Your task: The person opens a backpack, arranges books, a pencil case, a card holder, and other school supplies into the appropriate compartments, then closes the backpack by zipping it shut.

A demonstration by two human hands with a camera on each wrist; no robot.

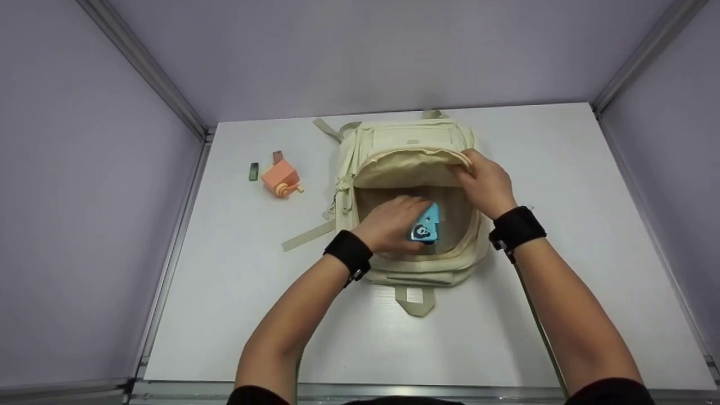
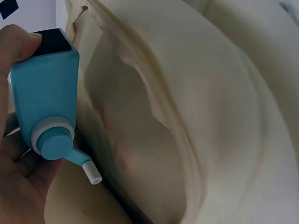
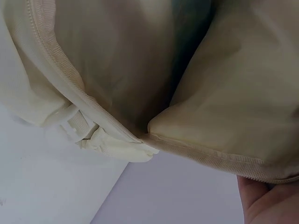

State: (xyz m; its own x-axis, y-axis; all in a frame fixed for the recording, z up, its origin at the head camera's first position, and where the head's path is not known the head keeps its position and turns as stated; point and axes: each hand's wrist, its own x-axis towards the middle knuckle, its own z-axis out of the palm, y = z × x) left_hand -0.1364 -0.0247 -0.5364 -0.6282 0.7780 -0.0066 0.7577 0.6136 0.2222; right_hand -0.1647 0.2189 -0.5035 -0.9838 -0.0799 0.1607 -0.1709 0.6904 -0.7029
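A cream backpack [image 1: 416, 135] lies on the table with its main compartment unzipped. My right hand [image 1: 488, 183] grips the edge of the raised flap [image 1: 402, 169], its fingers and thumb on either side of the zipper rim. At the opening, my left hand [image 1: 391, 225] holds a blue hand-crank pencil sharpener [image 1: 427, 225] with a panda picture. In the left wrist view the sharpener [image 2: 44, 88] shows its dark base, round knob and white-tipped crank, with the thumb on the base. The right wrist view shows the flap's beige lining [image 3: 233, 107] and part of the right hand [image 3: 268, 200].
Left of the backpack sits an orange hand-crank pencil sharpener [image 1: 280, 177]. Beside it lie a small green block [image 1: 253, 171] and a small reddish block [image 1: 277, 156]. Backpack straps [image 1: 308, 235] spread over the white table [image 1: 236, 292]. Grey walls [image 1: 365, 56] enclose the back and sides.
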